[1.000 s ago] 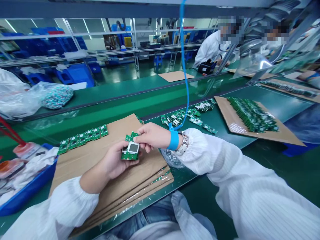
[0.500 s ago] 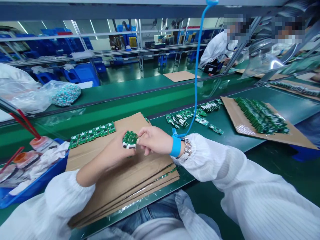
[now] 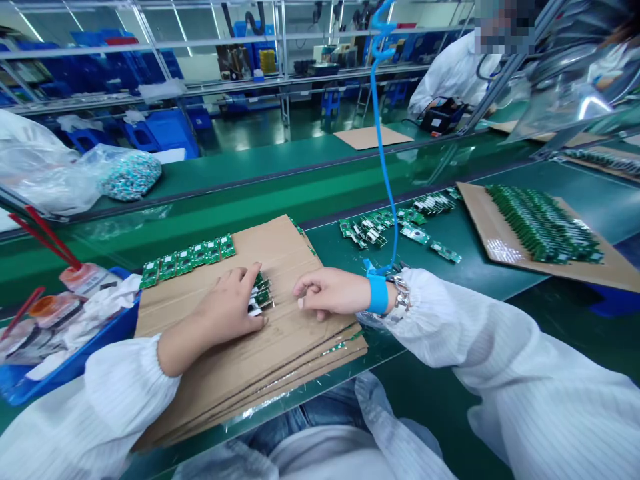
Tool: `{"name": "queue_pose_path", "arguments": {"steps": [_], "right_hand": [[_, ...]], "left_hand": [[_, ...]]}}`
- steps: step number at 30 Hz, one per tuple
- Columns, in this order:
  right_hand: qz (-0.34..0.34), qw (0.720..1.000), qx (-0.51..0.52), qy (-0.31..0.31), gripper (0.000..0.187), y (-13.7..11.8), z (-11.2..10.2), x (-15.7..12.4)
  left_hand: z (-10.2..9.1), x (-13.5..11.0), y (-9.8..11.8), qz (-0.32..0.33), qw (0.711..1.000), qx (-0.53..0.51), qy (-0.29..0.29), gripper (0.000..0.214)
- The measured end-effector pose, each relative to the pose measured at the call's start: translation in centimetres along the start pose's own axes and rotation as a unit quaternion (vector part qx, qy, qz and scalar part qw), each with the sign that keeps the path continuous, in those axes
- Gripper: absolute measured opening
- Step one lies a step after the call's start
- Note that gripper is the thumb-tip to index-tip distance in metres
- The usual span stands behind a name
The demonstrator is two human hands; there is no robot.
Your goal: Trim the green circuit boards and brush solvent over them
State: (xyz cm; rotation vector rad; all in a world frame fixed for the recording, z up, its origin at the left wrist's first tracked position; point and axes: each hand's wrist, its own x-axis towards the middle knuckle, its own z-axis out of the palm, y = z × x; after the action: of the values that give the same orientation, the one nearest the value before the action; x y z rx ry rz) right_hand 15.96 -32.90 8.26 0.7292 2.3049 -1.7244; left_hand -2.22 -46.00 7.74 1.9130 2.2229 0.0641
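Note:
My left hand [image 3: 230, 303] is closed round a small stack of green circuit boards [image 3: 261, 294], held edge-down against the top cardboard sheet [image 3: 270, 253]. My right hand [image 3: 327, 291] hovers just right of the stack with its fingers loosely curled and nothing in them. A blue wrist strap [image 3: 377, 294] with a coiled blue cord [image 3: 381, 133] sits on my right wrist. A row of green boards [image 3: 187, 259] lies along the cardboard's far left edge.
A blue tray [image 3: 75, 360] with wrapped items stands at the left. Loose boards [image 3: 395, 223] lie on the green belt, and a cardboard sheet with several rows of boards [image 3: 543, 223] is at the right. A bagged pile [image 3: 127, 175] rests beyond. A person in white works at the back right.
My left hand has lowered the boards from mid-air onto the cardboard. My right hand has let go of them and drawn a little to the right.

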Motion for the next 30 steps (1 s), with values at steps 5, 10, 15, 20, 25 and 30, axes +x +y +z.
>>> {"name": "queue_pose_path", "arguments": {"steps": [5,10,15,20,25,30], "right_hand": [[-0.022,1.000,-0.007,-0.014,0.021,0.2,0.5,0.4],[-0.046,0.999,-0.025,-0.005,0.022,-0.2,0.7,1.5],[-0.071,0.995,-0.046,0.058,0.032,-0.7,0.6,2.6],[-0.079,0.992,-0.063,0.070,0.034,-0.7,0.5,2.9],[-0.072,0.992,-0.070,0.072,0.038,-0.3,0.1,2.8],[-0.060,0.994,-0.069,0.067,0.038,-0.1,-0.3,2.8]], "left_hand": [[0.3,-0.4,0.1,0.014,1.000,0.013,0.009,0.080],[0.7,-0.9,0.0,0.030,0.999,0.018,0.014,0.075],[0.9,-1.1,-0.2,0.037,0.999,0.019,0.019,0.075],[0.7,-0.5,-0.1,0.003,0.999,0.027,0.021,0.087],[0.5,-0.1,0.1,-0.007,1.000,0.021,0.005,0.083],[0.7,0.1,-0.2,-0.014,1.000,0.004,-0.006,0.085]]}}
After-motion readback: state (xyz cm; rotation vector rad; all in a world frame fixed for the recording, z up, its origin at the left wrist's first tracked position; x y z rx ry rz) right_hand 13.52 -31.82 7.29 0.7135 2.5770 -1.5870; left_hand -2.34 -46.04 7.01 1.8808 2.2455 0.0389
